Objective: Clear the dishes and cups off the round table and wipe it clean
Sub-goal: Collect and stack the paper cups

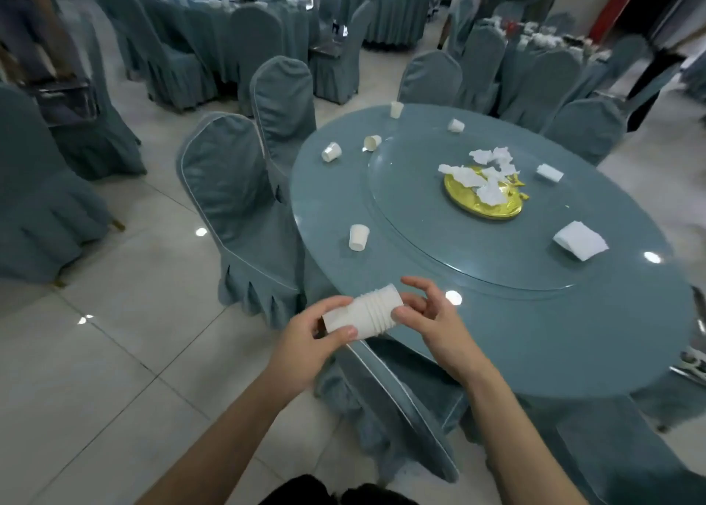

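My left hand (305, 336) grips the closed end of a stack of white paper cups (363, 313), held sideways over the near edge of the round blue table (515, 332). My right hand (431, 313) holds the stack's open end with curled fingers. Several loose white cups lie on the table: one upside down (359, 237) near me, two on their sides (331, 152) (372, 142) at the left, one upright (396, 109) and one tipped (455, 125) at the far rim. A gold plate (466, 199) with crumpled tissues (489, 172) sits on the glass turntable (420, 218).
Folded white napkins (580, 240) (549, 173) lie on the table's right side. Blue-covered chairs (240, 206) (284, 103) stand close along the left rim, another (397, 401) just below my hands. Other set tables and chairs fill the back. A person (30, 23) stands far left.
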